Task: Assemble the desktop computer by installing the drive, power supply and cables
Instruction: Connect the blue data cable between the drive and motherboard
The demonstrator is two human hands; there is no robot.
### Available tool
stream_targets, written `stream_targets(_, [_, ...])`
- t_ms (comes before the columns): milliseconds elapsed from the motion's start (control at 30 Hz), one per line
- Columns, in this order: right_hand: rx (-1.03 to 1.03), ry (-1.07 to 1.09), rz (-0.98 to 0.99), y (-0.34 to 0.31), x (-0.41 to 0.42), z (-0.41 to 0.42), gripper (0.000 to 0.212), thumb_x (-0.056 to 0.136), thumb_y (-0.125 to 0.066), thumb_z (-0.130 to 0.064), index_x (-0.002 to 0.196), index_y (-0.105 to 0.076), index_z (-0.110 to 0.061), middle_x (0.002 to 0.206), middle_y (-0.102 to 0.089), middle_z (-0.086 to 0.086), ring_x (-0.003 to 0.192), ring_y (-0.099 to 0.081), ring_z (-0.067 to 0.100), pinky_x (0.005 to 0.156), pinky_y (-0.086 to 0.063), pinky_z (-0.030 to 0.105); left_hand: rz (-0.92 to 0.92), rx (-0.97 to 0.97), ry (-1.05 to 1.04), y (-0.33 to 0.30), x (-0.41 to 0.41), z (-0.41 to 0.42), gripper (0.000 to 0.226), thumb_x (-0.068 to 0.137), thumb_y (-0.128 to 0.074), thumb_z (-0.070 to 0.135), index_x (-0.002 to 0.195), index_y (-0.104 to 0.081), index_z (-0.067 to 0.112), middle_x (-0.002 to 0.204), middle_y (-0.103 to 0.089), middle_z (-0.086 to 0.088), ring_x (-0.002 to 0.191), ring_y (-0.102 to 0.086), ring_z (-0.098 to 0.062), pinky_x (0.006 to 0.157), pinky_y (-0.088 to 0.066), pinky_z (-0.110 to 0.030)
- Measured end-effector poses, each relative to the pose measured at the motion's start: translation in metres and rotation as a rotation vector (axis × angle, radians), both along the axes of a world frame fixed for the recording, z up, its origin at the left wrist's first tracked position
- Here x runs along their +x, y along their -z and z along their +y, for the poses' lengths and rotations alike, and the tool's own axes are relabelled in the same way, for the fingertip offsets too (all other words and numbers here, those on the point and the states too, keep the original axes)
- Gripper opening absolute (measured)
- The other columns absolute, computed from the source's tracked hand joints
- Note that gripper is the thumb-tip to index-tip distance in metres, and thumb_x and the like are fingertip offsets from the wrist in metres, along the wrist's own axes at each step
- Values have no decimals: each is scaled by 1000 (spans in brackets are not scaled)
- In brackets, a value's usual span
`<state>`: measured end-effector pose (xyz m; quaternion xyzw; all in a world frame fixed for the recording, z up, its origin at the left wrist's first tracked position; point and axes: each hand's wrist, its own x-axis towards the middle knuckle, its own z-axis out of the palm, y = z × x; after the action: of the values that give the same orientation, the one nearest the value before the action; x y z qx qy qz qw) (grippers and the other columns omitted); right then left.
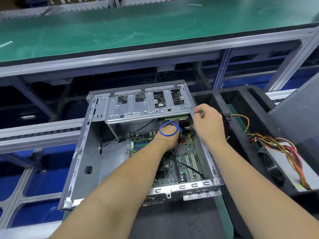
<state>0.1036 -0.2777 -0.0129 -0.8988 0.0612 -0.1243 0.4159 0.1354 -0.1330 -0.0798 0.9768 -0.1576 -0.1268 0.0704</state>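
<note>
Head view: left hand reaches inside the computer case, fingers hidden, grip indeterminate, beside a blue cable. Right hand pinches a black cable. Power supply lies at 3 o'clock.

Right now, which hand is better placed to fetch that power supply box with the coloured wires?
The right hand: it is at the case's right wall, nearest the power supply outside it. The left hand is deep inside, over the motherboard.

blue cable loop | green motherboard | green conveyor belt
</note>
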Motion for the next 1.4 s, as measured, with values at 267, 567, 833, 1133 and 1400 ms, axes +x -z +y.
stream_targets(267, [8, 11, 9, -1, 0, 1, 19, 92, -48, -13, 96, -63, -24, 90, -59, 3, 80, -55, 19, 68, -41, 31, -61, 54, 102, 0, -4, 0, 34, 86, -57, -2, 61, -41, 15, 60, -40, -1, 51, -37, -15, 44, -25, -27])
stream_targets(567, [15, 8, 14, -3, -1, 1, 19, 93, -48, -12, 97, -63, -23, 90, -58, 4, 79, -54, 19, 69, -41, 31, -77, 133, 161, 0, -4, -2, 13, 83, -58, -3, 90, -63, 7, 77, -58, -8, 66, -52, -25, 53, -36, -31])
stream_targets(833, [11, 8, 12, -3, -2, 1, 19, 92, -48, -12, 94, -62, -24, 89, -58, 3, 78, -53, 17, 66, -38, 30, -44, 51, 111, 7, -2, 2, 29, 85, -58, -1, 63, -45, 15, 60, -40, 0, 50, -37, -13, 42, -24, -25])
stream_targets(1133, [23, 16, 11, -5, -3, 2, 20, 92, -46, -12, 96, -63, -22, 88, -56, 1, 79, -51, 15, 68, -39, 31, -21, -93, 16, 9, 2, 5, 40, 92, -54, 4, 59, -39, 20, 60, -42, 1, 51, -38, -12, 43, -23, -23])
stream_targets(1400, [37, 12, 9, -8, -5, 3, 20, 93, -46, -11, 98, -63, -21, 91, -56, 2, 81, -54, 18, 68, -45, 33, -38, 33, 138, 4, -3, 3, 36, 85, -58, 0, 59, -39, 17, 58, -39, 0, 49, -36, -15, 42, -23, -26])
